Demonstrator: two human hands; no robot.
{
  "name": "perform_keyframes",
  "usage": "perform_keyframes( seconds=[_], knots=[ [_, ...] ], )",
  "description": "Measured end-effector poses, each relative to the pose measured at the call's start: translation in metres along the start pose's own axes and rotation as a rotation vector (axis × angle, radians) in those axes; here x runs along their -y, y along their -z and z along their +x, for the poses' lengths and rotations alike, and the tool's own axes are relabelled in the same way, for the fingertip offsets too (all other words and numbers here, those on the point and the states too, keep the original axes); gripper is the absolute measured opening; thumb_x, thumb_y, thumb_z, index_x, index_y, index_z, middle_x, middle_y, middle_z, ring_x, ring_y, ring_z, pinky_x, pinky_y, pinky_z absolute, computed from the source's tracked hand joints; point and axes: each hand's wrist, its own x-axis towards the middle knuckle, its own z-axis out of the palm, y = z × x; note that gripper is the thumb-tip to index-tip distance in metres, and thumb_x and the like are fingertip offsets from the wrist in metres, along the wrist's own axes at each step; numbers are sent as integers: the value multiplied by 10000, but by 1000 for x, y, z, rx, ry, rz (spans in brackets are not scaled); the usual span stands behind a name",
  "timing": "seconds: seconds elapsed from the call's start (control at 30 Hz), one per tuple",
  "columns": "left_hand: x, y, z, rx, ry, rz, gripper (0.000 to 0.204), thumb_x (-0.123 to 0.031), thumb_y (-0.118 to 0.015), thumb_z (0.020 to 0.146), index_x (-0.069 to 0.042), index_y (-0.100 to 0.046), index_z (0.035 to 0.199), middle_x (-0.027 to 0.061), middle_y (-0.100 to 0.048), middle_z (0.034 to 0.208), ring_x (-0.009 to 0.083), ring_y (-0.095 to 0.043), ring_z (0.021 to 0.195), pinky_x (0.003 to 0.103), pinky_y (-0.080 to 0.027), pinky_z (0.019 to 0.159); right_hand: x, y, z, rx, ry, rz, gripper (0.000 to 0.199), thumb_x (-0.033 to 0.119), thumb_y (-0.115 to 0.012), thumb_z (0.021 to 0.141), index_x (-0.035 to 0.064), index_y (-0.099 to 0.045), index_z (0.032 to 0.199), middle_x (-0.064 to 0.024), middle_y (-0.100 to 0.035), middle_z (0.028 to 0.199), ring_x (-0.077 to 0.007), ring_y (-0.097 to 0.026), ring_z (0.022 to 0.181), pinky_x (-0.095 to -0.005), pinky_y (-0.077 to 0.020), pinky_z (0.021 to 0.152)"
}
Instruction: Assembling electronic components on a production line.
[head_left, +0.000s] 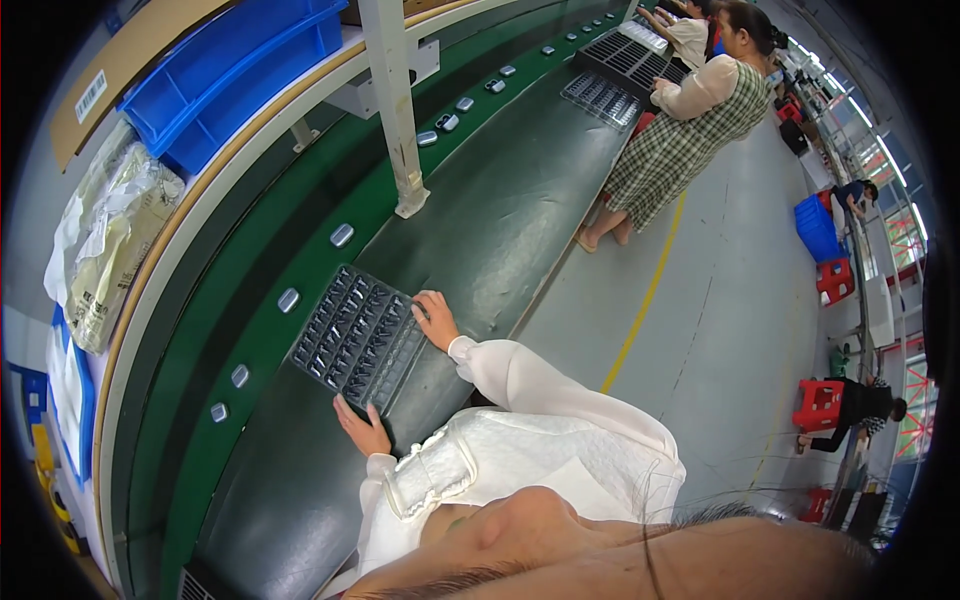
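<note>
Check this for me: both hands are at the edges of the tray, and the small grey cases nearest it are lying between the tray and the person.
Not quite: those small grey cases lie beyond the tray, on the green belt, as the head view shows. The left hand and right hand are at its edges.

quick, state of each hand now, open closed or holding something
Left hand: fingers slightly spread at the tray edge; whether it grips can't be told.
Right hand: fingers bent at the tray's edge; grip can't be told either.
</note>
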Motion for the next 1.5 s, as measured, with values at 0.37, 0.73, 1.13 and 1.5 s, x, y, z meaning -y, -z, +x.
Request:
perform_keyframes(
  seconds=[0.37,0.73,1.13,1.5],
  knots=[
    [0,4,-6,91,-30,-34,686,-259,-609,820,-47,-264,1373,212,-230,1414,387,-261,1280,426,-233,1051,-3,-14,-7,-36,-13,-30,178,116,-536,839,-4,-541,971,-163,-518,1026,-339,-471,979,-384,-395,862],
    [6,8,-15,180,-94,145,721,-262,-616,811,-30,-236,1377,234,-243,1398,436,-278,1239,458,-251,1042,1,-18,-4,-57,-30,-66,172,130,-537,851,3,-543,966,-160,-519,1022,-339,-471,978,-383,-390,856],
    [1,10,-16,153,-114,187,703,-272,-589,832,-4,-228,1372,246,-242,1395,443,-293,1228,458,-266,1036,3,-15,-3,-25,-28,-75,182,145,-537,857,-1,-542,965,-165,-516,1029,-343,-466,984,-381,-384,864],
    [-6,5,-10,151,-117,174,710,-253,-598,818,-2,-231,1372,246,-263,1381,420,-304,1225,451,-259,1034,0,-7,6,-17,-4,-101,176,149,-524,860,1,-545,954,-165,-518,1011,-343,-464,975,-381,-382,860]
  ],
)
